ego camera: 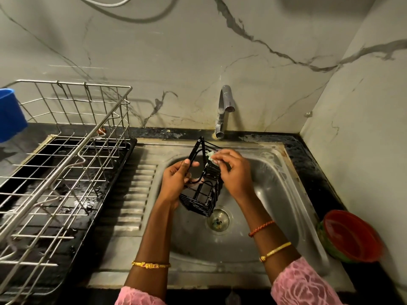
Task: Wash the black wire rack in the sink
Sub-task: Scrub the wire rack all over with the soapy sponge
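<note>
The black wire rack hangs tilted over the basin of the steel sink, above the drain. My left hand is shut on the rack's black frame on its left side. My right hand pinches a small pale green scrubber and presses it against the rack's upper wires. Foam shows on the scrubber. The tap stands behind the rack, and no water runs from it.
A large steel wire dish rack on a black tray fills the counter to the left. A blue tub sits at the far left. A red bowl stands on the counter right of the sink. Marble walls close off the back and right.
</note>
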